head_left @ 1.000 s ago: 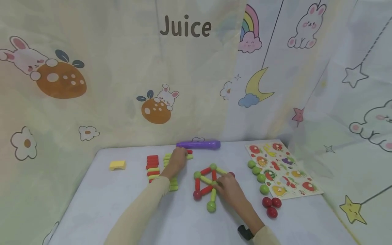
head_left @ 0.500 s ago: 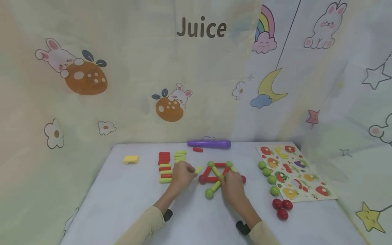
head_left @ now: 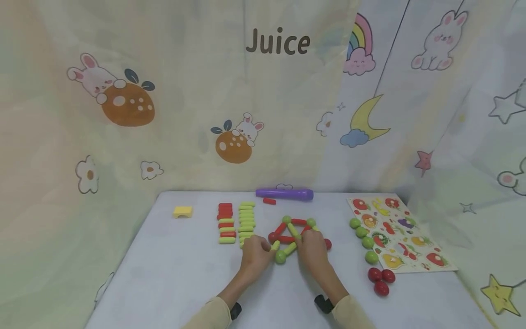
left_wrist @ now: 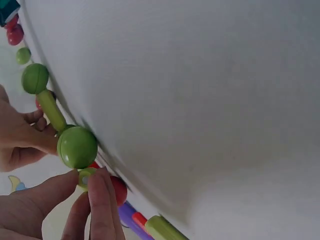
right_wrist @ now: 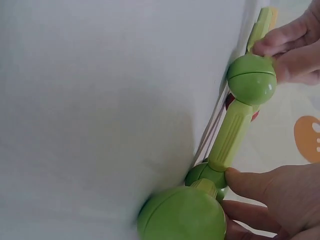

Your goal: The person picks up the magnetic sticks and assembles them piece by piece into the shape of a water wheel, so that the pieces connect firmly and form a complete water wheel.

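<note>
1 yellow-green stick (head_left: 275, 246) is pinched by the left hand (head_left: 255, 261), its long axis slanted forward just left of the near green ball (head_left: 281, 257), while the framework (head_left: 286, 239) is gripped at a green joint (right_wrist: 199, 175) by the farther right hand (head_left: 314, 252).

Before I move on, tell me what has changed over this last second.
The left hand has come from the loose rods, nearer the person, and now pinches a light-green rod beside the nearest green ball of the ball-and-rod frame. That frame has turned clockwise, seen from above. The right hand stays on it; the purple stick, yellow block, loose balls and fruit board stay put.
</note>
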`<state>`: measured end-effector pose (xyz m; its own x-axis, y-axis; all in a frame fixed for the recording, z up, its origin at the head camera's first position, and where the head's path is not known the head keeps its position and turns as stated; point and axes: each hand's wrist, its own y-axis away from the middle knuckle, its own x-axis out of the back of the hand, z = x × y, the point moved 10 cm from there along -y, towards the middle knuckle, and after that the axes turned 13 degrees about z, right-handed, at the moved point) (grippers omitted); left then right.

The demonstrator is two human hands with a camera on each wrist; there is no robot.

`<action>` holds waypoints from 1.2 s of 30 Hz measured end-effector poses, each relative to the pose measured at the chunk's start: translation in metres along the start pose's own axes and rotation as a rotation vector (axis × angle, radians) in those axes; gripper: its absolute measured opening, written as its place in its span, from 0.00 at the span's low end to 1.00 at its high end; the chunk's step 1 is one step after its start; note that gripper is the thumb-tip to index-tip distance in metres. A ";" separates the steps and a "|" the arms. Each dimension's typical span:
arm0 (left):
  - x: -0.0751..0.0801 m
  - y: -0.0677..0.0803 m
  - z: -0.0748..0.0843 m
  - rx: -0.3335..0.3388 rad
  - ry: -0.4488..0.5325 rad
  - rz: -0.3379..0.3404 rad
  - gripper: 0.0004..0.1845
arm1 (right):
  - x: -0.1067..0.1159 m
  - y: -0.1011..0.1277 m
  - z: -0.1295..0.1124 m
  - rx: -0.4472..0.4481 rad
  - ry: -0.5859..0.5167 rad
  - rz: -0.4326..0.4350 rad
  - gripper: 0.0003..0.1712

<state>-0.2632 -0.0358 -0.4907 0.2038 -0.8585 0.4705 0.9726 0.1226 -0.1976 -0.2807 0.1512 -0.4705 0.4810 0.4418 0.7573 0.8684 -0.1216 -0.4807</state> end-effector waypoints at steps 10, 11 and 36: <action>0.008 0.006 0.004 -0.023 -0.016 0.058 0.12 | 0.004 -0.001 -0.005 0.009 0.034 -0.011 0.17; 0.007 0.006 0.005 -0.028 -0.012 0.059 0.13 | 0.005 -0.002 -0.004 0.004 0.041 -0.012 0.17; -0.018 0.010 0.008 -0.161 -0.030 -0.096 0.02 | 0.000 -0.002 -0.004 0.014 0.034 -0.038 0.16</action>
<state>-0.2563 -0.0153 -0.4936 0.1169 -0.8468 0.5188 0.9576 -0.0423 -0.2850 -0.2817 0.1476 -0.4682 0.4515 0.4151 0.7898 0.8846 -0.0926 -0.4571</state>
